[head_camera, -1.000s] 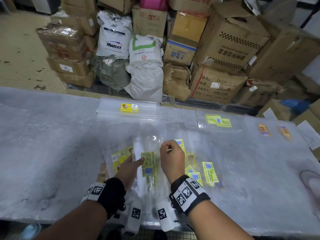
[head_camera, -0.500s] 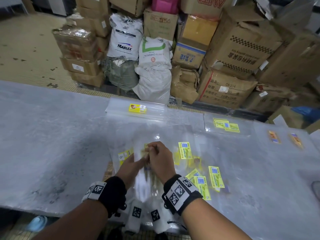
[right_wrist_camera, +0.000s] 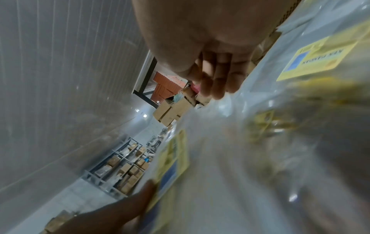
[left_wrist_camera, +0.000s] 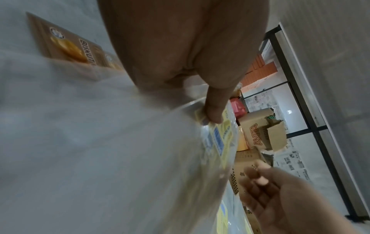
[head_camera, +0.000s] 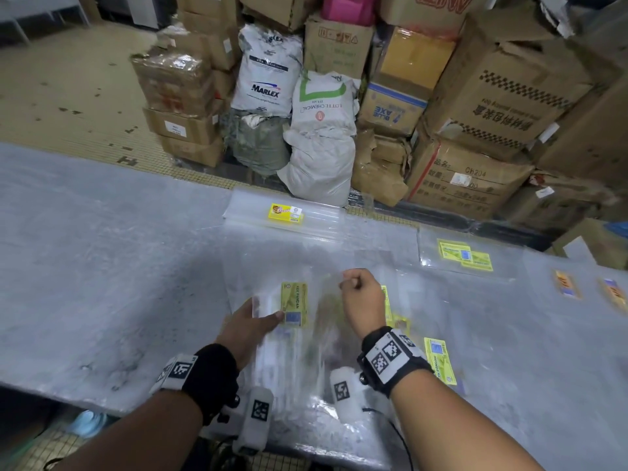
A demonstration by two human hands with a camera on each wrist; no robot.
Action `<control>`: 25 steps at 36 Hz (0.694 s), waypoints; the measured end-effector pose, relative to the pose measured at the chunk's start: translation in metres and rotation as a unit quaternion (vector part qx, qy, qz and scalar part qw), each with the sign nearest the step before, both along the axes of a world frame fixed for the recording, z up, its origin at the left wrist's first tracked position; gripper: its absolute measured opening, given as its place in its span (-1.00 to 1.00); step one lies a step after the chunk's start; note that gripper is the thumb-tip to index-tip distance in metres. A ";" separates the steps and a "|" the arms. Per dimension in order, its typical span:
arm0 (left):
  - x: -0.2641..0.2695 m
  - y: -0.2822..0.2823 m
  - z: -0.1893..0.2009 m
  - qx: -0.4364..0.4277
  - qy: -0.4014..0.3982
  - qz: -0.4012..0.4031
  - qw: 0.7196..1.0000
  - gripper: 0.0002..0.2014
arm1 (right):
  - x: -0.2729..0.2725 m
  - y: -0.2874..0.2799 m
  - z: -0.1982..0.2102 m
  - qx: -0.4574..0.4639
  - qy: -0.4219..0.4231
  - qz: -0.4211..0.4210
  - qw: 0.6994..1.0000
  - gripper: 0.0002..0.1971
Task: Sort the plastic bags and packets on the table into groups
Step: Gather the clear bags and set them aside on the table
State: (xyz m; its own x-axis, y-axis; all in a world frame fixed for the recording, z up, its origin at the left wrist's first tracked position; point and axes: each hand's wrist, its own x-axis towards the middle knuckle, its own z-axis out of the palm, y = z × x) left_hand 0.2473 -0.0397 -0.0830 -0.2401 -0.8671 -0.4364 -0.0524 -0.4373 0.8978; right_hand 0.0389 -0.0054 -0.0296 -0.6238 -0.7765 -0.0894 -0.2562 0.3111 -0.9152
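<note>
Clear plastic bags with yellow labels lie overlapped in front of me on the grey table (head_camera: 102, 273). My left hand (head_camera: 272, 314) holds a clear bag with a yellow KEK PANDAN label (head_camera: 294, 304); its thumb (left_wrist_camera: 214, 114) presses on that label (left_wrist_camera: 218, 139) and its fingers are hidden under the plastic. Just to the right, my right hand (head_camera: 350, 283) is a fist pinching the top edge of another clear bag (head_camera: 326, 328), which is raised and blurred. The right wrist view shows those curled fingers (right_wrist_camera: 218, 82) at the bag's edge.
A stack of clear bags with a yellow label (head_camera: 285, 212) lies at the far middle. A group with green-yellow labels (head_camera: 465, 256) sits far right, orange-labelled packets (head_camera: 564, 283) beyond it. Loose labelled packets (head_camera: 440, 363) lie by my right wrist. Cartons and sacks (head_camera: 319, 130) stand behind the table.
My hands, together on one bag half a second ago, have parted. The right hand rose to the right with a clear bag while the left stayed on the labelled one.
</note>
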 end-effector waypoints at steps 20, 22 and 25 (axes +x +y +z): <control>0.003 -0.011 -0.015 0.072 0.096 0.074 0.990 0.12 | -0.058 0.002 -0.049 0.288 0.361 0.095 0.882 -0.55; 0.000 -0.011 -0.007 0.082 0.093 0.066 0.990 0.01 | -0.059 0.001 -0.047 0.277 0.350 0.090 0.890 -0.60; -0.005 -0.011 0.005 0.086 0.074 0.061 0.992 -0.39 | -0.058 0.001 -0.042 0.241 0.332 0.074 0.909 -0.73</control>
State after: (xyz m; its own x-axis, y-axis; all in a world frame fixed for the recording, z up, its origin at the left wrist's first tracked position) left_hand 0.2425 -0.0510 -0.0780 -0.2101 -0.8098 -0.5478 0.1362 -0.5791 0.8038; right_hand -0.0187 -0.0046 -0.0712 -0.5559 -0.8271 -0.0830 -0.7741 0.5515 -0.3107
